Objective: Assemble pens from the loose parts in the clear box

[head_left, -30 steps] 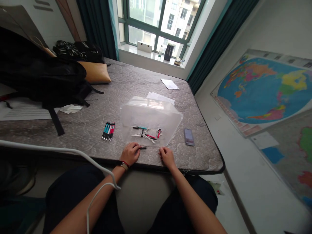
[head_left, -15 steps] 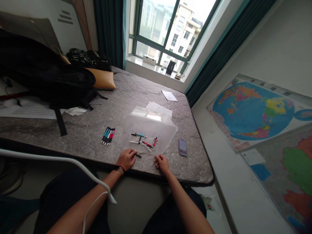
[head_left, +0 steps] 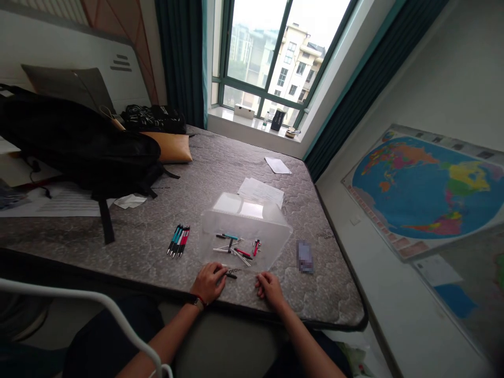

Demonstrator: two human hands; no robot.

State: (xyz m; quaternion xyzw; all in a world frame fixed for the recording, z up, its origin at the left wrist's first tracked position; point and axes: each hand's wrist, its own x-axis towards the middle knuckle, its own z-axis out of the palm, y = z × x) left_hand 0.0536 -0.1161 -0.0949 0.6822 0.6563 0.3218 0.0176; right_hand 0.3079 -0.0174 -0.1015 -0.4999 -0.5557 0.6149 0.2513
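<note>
A clear plastic box (head_left: 271,233) lies on its side on the mattress, its open side toward me. Loose pen parts (head_left: 236,252) are scattered in it: black, teal and red barrel pieces and thin white tubes. My left hand (head_left: 208,283) rests at the near left edge of the box, fingers curled over a short black pen part (head_left: 231,275) that sticks out past the fingertips. My right hand (head_left: 271,290) is by the near right corner, fingers pinched together; whatever may be between them is too small to tell. Left of the box lie several assembled pens (head_left: 178,241) in a row, teal, white and red with black grips.
A phone-like blurred object (head_left: 304,257) lies right of the box. Papers (head_left: 261,192) lie behind it, another sheet (head_left: 277,165) farther back. A black backpack (head_left: 79,142) and a tan pouch (head_left: 173,147) occupy the left. A white curved tube (head_left: 106,304) crosses the lower left foreground.
The camera view has tilted upward, so everything sits lower in the picture. Both hands stay at the near edge of the box, with the black part still at the left fingertips.
</note>
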